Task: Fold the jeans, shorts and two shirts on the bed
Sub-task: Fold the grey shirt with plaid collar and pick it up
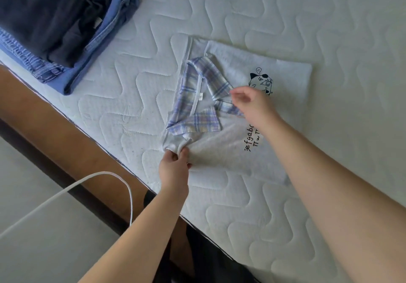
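My left hand [174, 161] pinches the shirt [219, 148] corner below its collar [193, 98]; right hand [252, 104] pinches the collar; uneven pulling could skew the fold.

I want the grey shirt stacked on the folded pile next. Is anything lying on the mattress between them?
Nothing visible: only bare quilted mattress lies between the grey shirt and the folded pile. Both hands already hold the shirt.

black print on grey shirt [219, 148] reads "efgab" over "tw t", partly hidden.

White quilted mattress [285, 8], brown bed frame [66, 133], pale floor [44, 238].
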Motion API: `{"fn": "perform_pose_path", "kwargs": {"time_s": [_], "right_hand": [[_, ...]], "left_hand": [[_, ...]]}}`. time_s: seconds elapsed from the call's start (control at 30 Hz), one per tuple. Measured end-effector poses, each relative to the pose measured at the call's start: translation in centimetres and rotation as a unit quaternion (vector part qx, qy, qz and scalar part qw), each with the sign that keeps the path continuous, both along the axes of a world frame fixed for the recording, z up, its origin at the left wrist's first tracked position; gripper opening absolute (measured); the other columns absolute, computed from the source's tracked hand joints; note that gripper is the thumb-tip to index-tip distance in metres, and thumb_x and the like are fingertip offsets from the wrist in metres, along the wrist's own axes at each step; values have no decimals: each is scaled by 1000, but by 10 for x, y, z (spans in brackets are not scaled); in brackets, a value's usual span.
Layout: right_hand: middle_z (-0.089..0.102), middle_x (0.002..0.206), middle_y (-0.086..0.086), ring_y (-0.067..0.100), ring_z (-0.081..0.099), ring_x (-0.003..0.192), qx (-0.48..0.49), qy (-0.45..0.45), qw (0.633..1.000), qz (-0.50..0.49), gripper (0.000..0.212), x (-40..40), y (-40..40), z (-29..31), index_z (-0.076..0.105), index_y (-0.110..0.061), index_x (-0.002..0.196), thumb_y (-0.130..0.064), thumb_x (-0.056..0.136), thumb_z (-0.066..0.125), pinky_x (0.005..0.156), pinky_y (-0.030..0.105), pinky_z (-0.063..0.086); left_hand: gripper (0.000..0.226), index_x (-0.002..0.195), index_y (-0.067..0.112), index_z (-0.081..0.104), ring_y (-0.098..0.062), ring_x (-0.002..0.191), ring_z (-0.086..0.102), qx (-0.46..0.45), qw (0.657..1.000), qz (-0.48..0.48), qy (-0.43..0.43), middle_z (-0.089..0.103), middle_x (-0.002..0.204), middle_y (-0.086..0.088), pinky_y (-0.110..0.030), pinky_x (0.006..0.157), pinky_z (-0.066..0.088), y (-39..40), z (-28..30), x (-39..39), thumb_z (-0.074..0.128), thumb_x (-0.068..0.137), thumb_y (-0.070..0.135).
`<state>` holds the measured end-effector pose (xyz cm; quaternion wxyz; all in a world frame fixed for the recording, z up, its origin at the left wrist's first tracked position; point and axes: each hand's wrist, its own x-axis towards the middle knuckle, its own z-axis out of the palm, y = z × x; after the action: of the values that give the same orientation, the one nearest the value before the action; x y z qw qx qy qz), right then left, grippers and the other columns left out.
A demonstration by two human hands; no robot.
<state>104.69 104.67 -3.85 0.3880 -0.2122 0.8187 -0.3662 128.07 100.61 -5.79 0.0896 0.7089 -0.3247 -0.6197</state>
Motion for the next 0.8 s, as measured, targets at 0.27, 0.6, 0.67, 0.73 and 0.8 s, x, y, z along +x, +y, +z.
{"fn": "perform_pose_path", "kwargs": {"time_s": [0.27,0.6,0.67,0.73,0.8], "right_hand": [[66,122,-4,12,59,114,11,127,990,53,25,-24,-91,-1,65,-18,120,-16,96,59,93,19,41],[62,131,4,23,59,118,134,161,977,50,45,-87,-148,-24,52,-13,133,-19,91,64,99,31,44],[66,122,8,24,62,110,148,130,978,63,44,-95,-155,-25,57,-9,127,-20,87,71,90,30,45],[69,97,7,24,63,90,167,117,976,81,26,-101,-161,-25,67,-10,103,-26,85,75,72,31,44],[58,72,2,21,54,70,173,123,972,103,22,-104,-164,-22,60,-15,77,-30,85,74,56,30,34]], "left_hand": [[22,97,6,59,-17,80,55,-57,998,-17,27,58,84,-2,-34,79,50,-62,-1,-2,60,95,28],[28,97,-3,55,-20,85,54,-40,995,-14,87,57,87,-7,-49,91,54,-123,-6,2,62,95,24],[29,96,0,57,-20,84,54,-47,995,-20,83,56,86,-7,-50,91,54,-134,-6,4,63,94,28],[23,91,9,63,-20,83,56,-55,995,-6,85,59,84,-7,-45,85,54,-145,-6,7,64,93,32],[16,88,21,69,-20,87,62,-35,993,7,109,66,86,-2,-39,83,51,-154,-6,8,65,92,35]]}}
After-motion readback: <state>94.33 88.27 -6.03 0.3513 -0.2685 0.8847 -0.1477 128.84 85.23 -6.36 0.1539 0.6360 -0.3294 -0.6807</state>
